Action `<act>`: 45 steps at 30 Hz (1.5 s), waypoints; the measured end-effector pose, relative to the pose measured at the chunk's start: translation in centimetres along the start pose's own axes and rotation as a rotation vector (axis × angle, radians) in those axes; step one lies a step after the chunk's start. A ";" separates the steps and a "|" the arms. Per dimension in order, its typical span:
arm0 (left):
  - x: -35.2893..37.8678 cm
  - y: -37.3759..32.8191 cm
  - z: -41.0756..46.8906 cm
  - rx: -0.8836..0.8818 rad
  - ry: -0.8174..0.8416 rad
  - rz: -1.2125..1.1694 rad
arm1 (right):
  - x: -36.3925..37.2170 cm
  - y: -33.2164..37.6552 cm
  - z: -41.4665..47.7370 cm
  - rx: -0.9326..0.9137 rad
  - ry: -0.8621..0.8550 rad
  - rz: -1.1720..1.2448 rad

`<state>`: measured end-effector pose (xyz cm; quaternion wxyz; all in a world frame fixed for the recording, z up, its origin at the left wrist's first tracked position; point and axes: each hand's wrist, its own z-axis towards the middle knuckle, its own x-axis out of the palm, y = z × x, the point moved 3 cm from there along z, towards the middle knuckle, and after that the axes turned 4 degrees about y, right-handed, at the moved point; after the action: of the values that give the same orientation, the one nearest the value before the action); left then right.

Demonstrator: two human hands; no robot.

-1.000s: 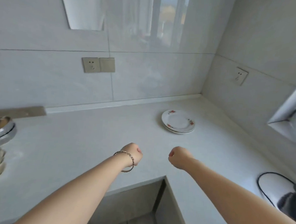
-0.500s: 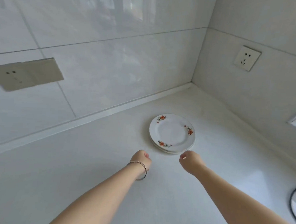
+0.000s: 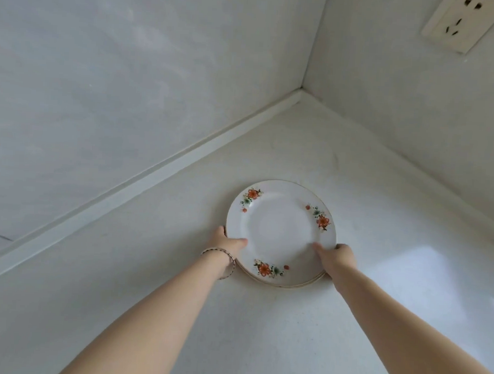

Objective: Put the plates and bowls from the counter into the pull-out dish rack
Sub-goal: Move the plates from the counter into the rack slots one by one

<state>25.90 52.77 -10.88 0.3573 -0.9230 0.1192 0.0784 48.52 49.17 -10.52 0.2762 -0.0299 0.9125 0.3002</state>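
Note:
A small stack of white plates [image 3: 281, 225] with orange flower prints and a thin gold rim lies on the white counter [image 3: 261, 330] near the corner of the walls. My left hand [image 3: 228, 241], with a bracelet on the wrist, grips the stack's left edge, thumb on top of the upper plate. Gripping the right edge is my right hand [image 3: 336, 256], its thumb also on top. The fingers of both hands are hidden under the rim. The dish rack is out of view.
Tiled walls meet in a corner [image 3: 302, 88] behind the plates. A wall socket [image 3: 463, 21] sits high on the right wall. A raised white strip [image 3: 143, 181] runs along the counter's back edge.
Both hands were closed fists short of the plates; they have reached forward and taken hold of the stack's two sides. The view has moved much closer to the corner.

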 end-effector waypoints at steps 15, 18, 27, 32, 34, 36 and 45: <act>0.4 6.6 -10.5 -0.092 -0.180 -0.137 | -2.4 -3.6 -7.4 -0.184 0.113 -0.144; -0.1 8.9 -15.2 -0.076 -0.247 -0.214 | -3.4 -4.2 -10.9 -0.282 0.167 -0.222; -0.3 22.0 -31.5 -0.128 -0.481 -0.469 | -4.1 -11.6 -24.2 -0.512 0.458 -0.490; -0.1 31.8 -39.6 -0.236 -0.523 -0.594 | -2.2 -17.7 -31.1 -0.567 0.548 -0.666; -0.5 35.5 -42.8 -0.269 -0.572 -0.605 | -0.6 -20.1 -34.1 -0.581 0.584 -0.732; -1.2 39.3 -45.8 -0.302 -0.606 -0.640 | 1.1 -22.6 -37.1 -0.600 0.624 -0.782; -4.7 57.4 -57.9 -0.369 -0.707 -0.867 | 10.2 -35.1 -51.6 -0.714 0.785 -0.996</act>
<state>9.04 -26.85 -4.14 0.2082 -0.8524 -0.4109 0.2474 22.53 -7.54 -0.13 0.0057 -0.6356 0.6690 0.3852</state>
